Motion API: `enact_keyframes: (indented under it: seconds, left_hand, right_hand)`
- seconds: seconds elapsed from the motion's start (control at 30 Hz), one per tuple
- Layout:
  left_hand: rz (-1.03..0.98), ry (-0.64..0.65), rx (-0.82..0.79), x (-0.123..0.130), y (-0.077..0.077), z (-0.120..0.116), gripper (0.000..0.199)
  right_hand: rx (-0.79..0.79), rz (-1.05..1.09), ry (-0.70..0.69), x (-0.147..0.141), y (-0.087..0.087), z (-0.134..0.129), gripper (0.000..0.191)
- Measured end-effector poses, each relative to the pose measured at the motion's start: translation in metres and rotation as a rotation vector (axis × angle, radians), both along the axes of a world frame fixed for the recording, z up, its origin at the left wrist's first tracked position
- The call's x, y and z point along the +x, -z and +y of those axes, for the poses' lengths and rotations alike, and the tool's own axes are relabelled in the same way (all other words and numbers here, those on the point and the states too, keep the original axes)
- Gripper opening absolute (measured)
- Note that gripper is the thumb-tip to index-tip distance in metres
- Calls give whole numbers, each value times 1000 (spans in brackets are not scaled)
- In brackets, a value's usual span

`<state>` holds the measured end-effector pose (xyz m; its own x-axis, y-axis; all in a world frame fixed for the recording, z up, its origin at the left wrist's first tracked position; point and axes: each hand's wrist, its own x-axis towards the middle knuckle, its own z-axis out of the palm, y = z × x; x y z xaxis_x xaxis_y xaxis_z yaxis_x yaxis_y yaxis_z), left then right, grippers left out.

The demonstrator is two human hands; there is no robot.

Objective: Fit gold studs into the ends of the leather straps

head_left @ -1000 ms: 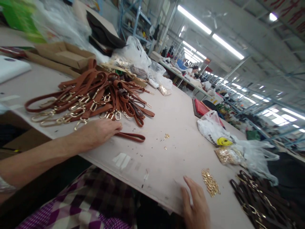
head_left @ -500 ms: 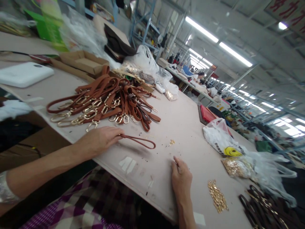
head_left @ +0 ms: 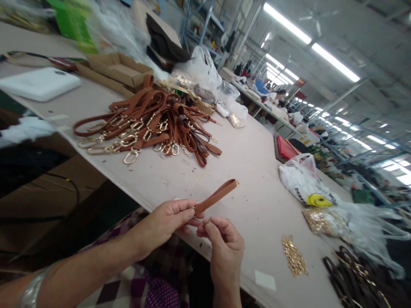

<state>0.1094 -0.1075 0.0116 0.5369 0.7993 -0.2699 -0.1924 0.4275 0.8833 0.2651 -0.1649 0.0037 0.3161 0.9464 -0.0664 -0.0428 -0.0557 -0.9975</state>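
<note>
In the head view my left hand (head_left: 170, 222) pinches one end of a brown leather wrist strap (head_left: 218, 197). The strap's loop points up and away to the right, over the table. Close beside it, my right hand (head_left: 224, 244) has thumb and fingertips pressed together just below the strap's held end. Whatever sits in that pinch is too small to make out. Small gold pieces (head_left: 237, 183) show at the far tip of the loop. Beyond my left hand lies a heap of brown leather straps (head_left: 160, 124) with gold clasps.
Gold hardware (head_left: 293, 256) is piled on the table at right, near dark straps (head_left: 349, 278) and a plastic bag (head_left: 298, 179). At the far left are a white device (head_left: 40, 84) and a cardboard box (head_left: 122, 70). The table's near edge runs diagonally beneath my hands.
My left hand has moved right and nearer with the strap, whose loop now points upward. My right hand has moved left to meet it, its fingers now pinched. The view has shifted slightly.
</note>
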Motion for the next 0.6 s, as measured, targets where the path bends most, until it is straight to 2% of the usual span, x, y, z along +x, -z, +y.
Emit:
enact_keyframes:
  seconds: [0.17,0.4,0.5,0.6]
  left_hand:
    - [-6,70,180,3,0,-8,31]
    - [119,37,350,1,-3,-15,33]
    - [205,19,424,0,-1,-17,33]
    - [255,15,426,0,5,-17,33]
  right_hand:
    - [3,-67,-24,0,-2,-1,23]
    - [33,-127,-57,1,0,-6,16]
    - [22,-59,-45,-1,3,-8,13]
    - [12,139,-43,-5,7,-11,11]
